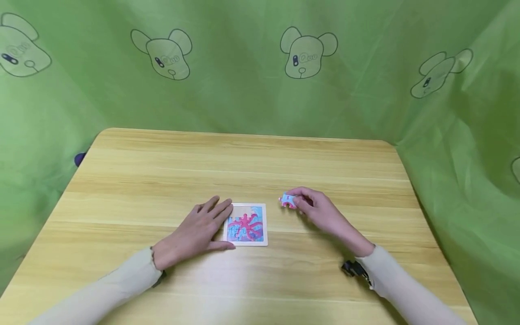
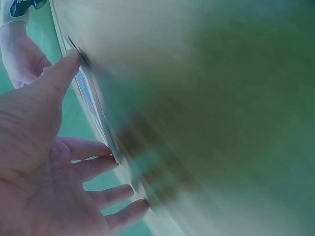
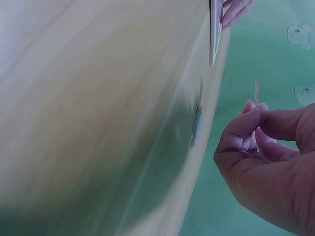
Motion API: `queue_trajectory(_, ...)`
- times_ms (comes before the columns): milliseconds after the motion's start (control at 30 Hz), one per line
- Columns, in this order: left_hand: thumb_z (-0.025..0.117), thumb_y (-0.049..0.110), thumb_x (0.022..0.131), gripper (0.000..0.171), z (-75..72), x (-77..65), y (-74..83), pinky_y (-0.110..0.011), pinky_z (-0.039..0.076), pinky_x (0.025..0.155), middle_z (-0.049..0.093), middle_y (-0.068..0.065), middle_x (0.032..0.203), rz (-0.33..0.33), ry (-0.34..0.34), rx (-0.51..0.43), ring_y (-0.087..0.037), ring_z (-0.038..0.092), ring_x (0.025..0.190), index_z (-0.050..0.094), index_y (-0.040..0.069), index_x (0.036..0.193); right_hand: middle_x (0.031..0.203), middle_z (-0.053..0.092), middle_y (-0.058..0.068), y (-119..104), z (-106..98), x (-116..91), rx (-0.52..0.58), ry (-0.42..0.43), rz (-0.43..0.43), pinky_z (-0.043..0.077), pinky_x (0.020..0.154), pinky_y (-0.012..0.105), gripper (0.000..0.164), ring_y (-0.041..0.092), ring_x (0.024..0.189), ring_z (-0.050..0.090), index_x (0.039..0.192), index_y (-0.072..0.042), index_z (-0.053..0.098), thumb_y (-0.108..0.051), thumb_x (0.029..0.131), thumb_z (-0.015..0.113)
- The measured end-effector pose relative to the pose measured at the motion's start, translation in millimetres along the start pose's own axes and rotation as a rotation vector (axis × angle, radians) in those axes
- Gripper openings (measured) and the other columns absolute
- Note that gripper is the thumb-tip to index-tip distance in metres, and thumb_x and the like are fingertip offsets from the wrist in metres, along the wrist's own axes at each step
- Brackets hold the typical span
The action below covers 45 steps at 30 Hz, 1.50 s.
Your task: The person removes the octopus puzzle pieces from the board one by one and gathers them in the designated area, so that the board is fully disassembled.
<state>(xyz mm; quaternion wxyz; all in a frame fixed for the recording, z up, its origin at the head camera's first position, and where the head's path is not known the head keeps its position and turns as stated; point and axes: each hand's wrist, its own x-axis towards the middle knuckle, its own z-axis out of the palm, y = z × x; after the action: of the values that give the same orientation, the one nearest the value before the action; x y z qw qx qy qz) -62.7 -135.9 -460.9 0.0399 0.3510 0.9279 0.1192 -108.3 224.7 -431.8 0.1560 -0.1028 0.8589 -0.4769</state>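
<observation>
A square jigsaw puzzle [image 1: 266, 225] in a pale frame lies flat on the table, showing a pink octopus on blue; bare board shows at its upper left. My left hand [image 1: 197, 229] lies at the frame's left side, fingers spread, with thumb and fingertips touching its edge. Right of the frame, my right hand [image 1: 322, 213] pinches a blue and pink puzzle piece [image 1: 287, 201] between thumb and fingers. The right wrist view shows that held piece [image 3: 256, 93] edge-on, above the table. Another puzzle piece [image 3: 197, 126] lies on the tabletop there; in the head view it is hidden.
The wood-grain table [image 1: 162, 158] has rounded far corners. A green curtain [image 1: 243, 99] with printed animal heads hangs behind it and along both sides. A dark device [image 1: 354, 269] sits at the right wrist.
</observation>
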Motion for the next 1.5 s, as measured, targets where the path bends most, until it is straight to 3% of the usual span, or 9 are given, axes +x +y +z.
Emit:
queue_trajectory(233,0.074,0.063,0.098,0.093,-0.7,2.0,-0.5,-0.072,0.041,0.111,0.041,-0.024,0.168,0.025,-0.008,-0.044,-0.054,0.036,0.153,0.045,0.008,0.167,0.101,0.066,0.018,13,-18,-1,0.0,0.023,0.043,0.049,0.061,0.026,0.023,0.028,0.081,0.058,0.131,0.001,0.068,-0.009,0.111,0.062)
queue_trajectory(433,0.071,0.061,0.101,0.077,1.3,1.5,-0.6,-0.072,0.042,0.11,0.039,-0.031,0.167,0.072,-0.01,-0.013,-0.056,0.036,0.152,0.054,0.018,0.163,0.1,0.067,0.015,26,-33,0,-0.05,0.029,0.062,0.05,0.067,0.026,0.023,0.025,0.085,0.058,0.13,0.004,0.067,-0.008,0.111,0.062)
queue_trajectory(733,0.073,0.058,0.101,0.072,1.9,-0.6,-1.0,-0.072,0.042,0.108,0.039,-0.032,0.166,0.091,0.02,-0.009,-0.057,0.038,0.15,0.059,0.02,0.16,0.094,0.062,0.008,36,-46,10,-0.171,0.028,0.106,0.047,0.072,0.029,0.021,0.023,0.085,0.054,0.127,0.005,0.069,-0.007,0.11,0.064)
queue_trajectory(1067,0.073,0.058,0.101,0.069,1.6,-0.5,-1.6,-0.071,0.043,0.108,0.04,-0.032,0.166,0.098,0.027,-0.017,-0.055,0.038,0.151,0.062,0.021,0.158,0.096,0.063,0.007,36,-46,10,-0.285,0.064,0.113,0.045,0.078,0.039,0.02,0.024,0.088,0.054,0.121,-0.001,0.07,-0.017,0.11,0.067)
queue_trajectory(1167,0.074,0.057,0.1,0.068,1.3,-0.6,-1.5,-0.072,0.043,0.108,0.04,-0.033,0.165,0.099,0.033,-0.027,-0.056,0.038,0.15,0.063,0.021,0.157,0.098,0.061,0.009,36,-45,8,-0.299,0.074,0.085,0.045,0.077,0.038,0.022,0.025,0.089,0.053,0.122,-0.001,0.069,-0.019,0.109,0.069)
queue_trajectory(1367,0.074,0.057,0.101,0.069,1.0,-2.1,-0.7,-0.073,0.04,0.11,0.036,-0.032,0.168,0.082,0.005,-0.053,-0.056,0.035,0.153,0.061,0.022,0.158,0.099,0.056,0.012,39,-41,6,-0.365,0.05,-0.055,0.043,0.074,0.035,0.028,0.024,0.088,0.049,0.125,0.001,0.071,-0.013,0.102,0.079)
queue_trajectory(1500,0.073,0.058,0.101,0.069,-0.3,-1.3,-0.3,-0.073,0.039,0.112,0.035,-0.032,0.169,0.072,-0.003,-0.047,-0.055,0.034,0.153,0.06,0.022,0.159,0.097,0.056,0.011,39,-41,6,-0.393,0.057,-0.083,0.043,0.073,0.035,0.023,0.024,0.087,0.049,0.121,-0.002,0.073,-0.01,0.101,0.08)
